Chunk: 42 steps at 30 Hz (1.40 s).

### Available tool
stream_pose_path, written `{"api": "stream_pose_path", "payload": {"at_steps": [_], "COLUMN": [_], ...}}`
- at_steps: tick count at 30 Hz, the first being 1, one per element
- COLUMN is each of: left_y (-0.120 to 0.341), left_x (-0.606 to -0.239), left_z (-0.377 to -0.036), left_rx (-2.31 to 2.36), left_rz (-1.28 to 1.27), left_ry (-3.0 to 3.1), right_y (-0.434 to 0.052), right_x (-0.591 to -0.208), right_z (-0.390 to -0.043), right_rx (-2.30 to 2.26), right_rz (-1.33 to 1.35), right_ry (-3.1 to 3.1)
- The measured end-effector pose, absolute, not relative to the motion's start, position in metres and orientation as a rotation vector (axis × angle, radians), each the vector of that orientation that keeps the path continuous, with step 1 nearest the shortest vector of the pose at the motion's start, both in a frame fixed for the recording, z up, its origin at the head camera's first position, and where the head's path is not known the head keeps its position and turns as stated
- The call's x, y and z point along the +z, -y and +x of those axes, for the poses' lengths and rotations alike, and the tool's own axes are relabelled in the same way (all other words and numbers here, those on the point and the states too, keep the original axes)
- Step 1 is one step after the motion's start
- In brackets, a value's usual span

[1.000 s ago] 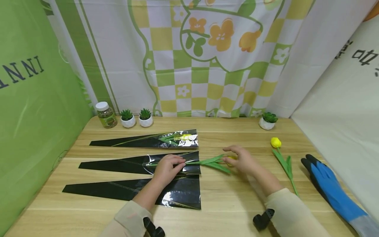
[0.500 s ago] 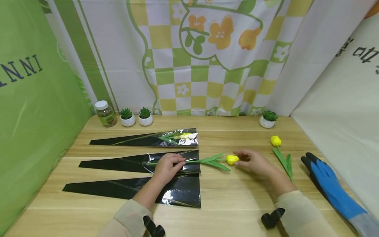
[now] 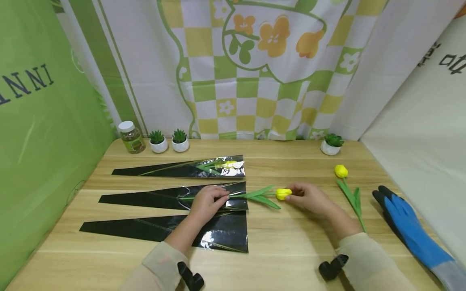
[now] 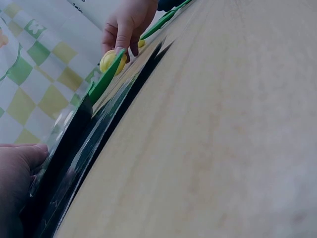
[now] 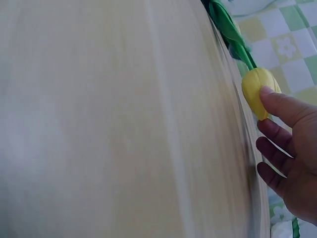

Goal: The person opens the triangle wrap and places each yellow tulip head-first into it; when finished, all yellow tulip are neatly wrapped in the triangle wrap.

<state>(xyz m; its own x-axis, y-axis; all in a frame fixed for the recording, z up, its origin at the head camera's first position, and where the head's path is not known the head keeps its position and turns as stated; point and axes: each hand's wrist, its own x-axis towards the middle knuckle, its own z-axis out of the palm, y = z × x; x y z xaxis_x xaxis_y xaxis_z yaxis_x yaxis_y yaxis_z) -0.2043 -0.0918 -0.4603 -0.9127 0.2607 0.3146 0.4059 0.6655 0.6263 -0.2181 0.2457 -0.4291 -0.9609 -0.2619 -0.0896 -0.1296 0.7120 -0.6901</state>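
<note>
My left hand [image 3: 206, 202] lies over the middle black flower sleeve [image 3: 145, 198], pinching its clear-fronted film near the wide end. In the left wrist view the thumb and fingers of the left hand [image 4: 17, 171] are at the sleeve's edge, partly cut off. A yellow artificial tulip [image 3: 282, 194] has its green stem inside this sleeve, while its leaves and bloom stick out to the right. The right hand [image 3: 311, 198] pinches the bloom between thumb and index finger; in the right wrist view its other fingers are loosely bent beside the bloom [image 5: 257, 89].
Above lies a sleeve [image 3: 164, 170] with a tulip inside; below, another black sleeve [image 3: 145, 229]. A loose tulip [image 3: 341, 171] and blue glove [image 3: 411, 226] lie right. Along the back stand a jar [image 3: 132, 138] and small potted succulents [image 3: 180, 141].
The right hand shifted right off the covered bloom, then came slightly back left, now pinching the bloom's tip. The left hand stays on the middle sleeve.
</note>
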Motion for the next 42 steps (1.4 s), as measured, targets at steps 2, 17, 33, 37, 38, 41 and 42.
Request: {"api": "stream_pose_path", "payload": {"at_steps": [2,17,33,37,38,41,42], "left_y": [0.092,0.090,0.090,0.089,0.089,0.089,0.089], "left_x": [-0.460,-0.457,-0.459,-0.459,-0.459,-0.460,-0.459], "left_z": [-0.205,-0.204,-0.204,-0.205,-0.205,-0.205,-0.205], "left_rx": [-1.082,-1.102,-1.120,-1.133,-1.129,-1.120,-1.120], "left_rz": [-0.546,-0.537,-0.523,-0.528,-0.529,-0.533,-0.535], "left_ry": [2.670,2.655,2.615,2.586,2.579,2.563,2.559], "right_y": [-0.240,-0.200,-0.160,-0.150,-0.147,-0.140,-0.138], "right_x": [-0.429,-0.433,-0.442,-0.443,-0.443,-0.443,-0.444], "right_z": [-0.218,-0.223,-0.226,-0.228,-0.228,-0.228,-0.228], "right_rx": [-1.089,-1.191,-1.312,-1.344,-1.347,-1.358,-1.356], "right_rz": [-0.336,-0.377,-0.321,-0.348,-0.352,-0.342,-0.337], "right_ry": [-2.754,-2.751,-2.664,-2.658,-2.659,-2.663,-2.664]}}
